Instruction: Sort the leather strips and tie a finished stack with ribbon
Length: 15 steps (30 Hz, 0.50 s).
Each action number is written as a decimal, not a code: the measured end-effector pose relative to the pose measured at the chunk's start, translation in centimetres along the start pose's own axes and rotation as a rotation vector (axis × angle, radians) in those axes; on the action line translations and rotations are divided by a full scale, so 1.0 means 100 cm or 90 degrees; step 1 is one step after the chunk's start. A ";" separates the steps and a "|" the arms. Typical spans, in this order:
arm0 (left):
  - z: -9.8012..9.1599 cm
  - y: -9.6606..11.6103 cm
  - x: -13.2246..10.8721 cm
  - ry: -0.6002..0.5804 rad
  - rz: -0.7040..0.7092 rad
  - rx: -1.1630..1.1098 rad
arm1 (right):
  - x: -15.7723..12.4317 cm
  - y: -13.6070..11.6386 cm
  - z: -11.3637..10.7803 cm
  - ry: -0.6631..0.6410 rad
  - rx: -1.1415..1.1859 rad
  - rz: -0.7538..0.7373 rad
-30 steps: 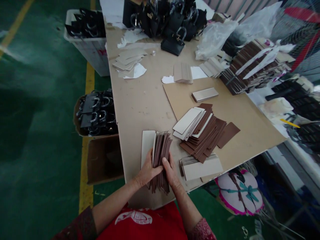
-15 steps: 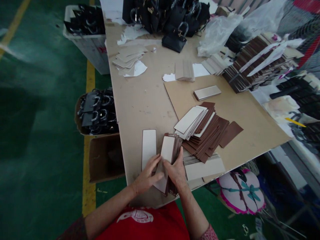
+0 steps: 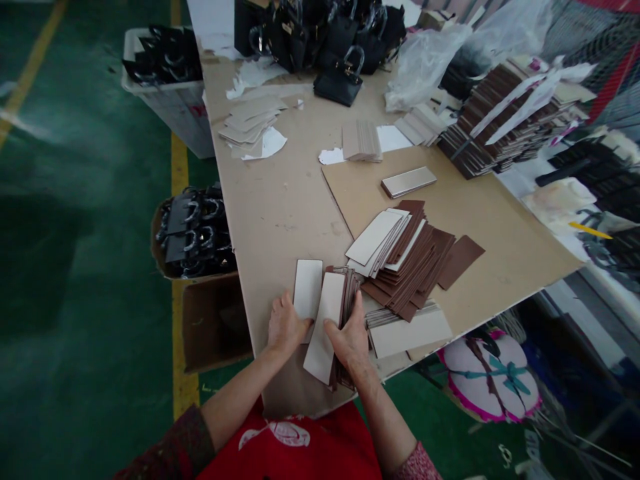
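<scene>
Near the table's front edge, my right hand (image 3: 350,337) is wrapped round a stack of brown panels (image 3: 350,287), with its thumb on the pale face of the top panel (image 3: 326,333). That top panel lies slanted to the left over the stack. Just left of it, a separate pale rectangular panel (image 3: 307,287) lies on the table. My left hand (image 3: 286,327) holds this panel by its left edge, thumb across its face and fingers bent at its side. A fanned pile of brown and pale panels (image 3: 413,273) lies right of my right hand.
Pale strips (image 3: 413,333) lie beside the right hand at the table edge. Farther back are a small pale-topped stack (image 3: 409,181), a tied brown bundle (image 3: 505,120) and black handbags (image 3: 337,83). Left of the table stand a bin (image 3: 173,107) and an open cardboard box (image 3: 215,323).
My left hand has moved left from the stack's top panel to the separate pale panel, which has shifted right towards the stack. My right hand keeps its hold on the stack.
</scene>
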<state>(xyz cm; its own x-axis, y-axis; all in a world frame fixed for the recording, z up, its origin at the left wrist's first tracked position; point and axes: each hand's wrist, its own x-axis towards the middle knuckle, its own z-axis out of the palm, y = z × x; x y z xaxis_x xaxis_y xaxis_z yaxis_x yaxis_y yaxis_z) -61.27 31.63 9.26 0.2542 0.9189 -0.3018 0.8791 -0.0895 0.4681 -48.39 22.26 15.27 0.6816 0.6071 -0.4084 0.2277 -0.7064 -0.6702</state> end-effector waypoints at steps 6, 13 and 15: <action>0.005 0.003 0.006 -0.137 -0.020 -0.187 | -0.002 0.003 0.000 0.004 0.009 -0.006; -0.019 -0.024 -0.013 -0.188 0.074 -0.140 | 0.005 0.012 -0.002 0.000 0.026 -0.018; -0.034 -0.031 -0.020 -0.209 0.090 -0.118 | 0.007 0.010 -0.003 -0.002 0.035 -0.025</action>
<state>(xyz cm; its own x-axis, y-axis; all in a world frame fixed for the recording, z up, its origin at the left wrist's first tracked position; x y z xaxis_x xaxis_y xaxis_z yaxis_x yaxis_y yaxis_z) -65.84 31.36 11.27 0.5087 0.7282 -0.4593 0.7465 -0.1073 0.6566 -47.51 21.86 14.55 0.6705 0.6349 -0.3838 0.2151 -0.6615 -0.7185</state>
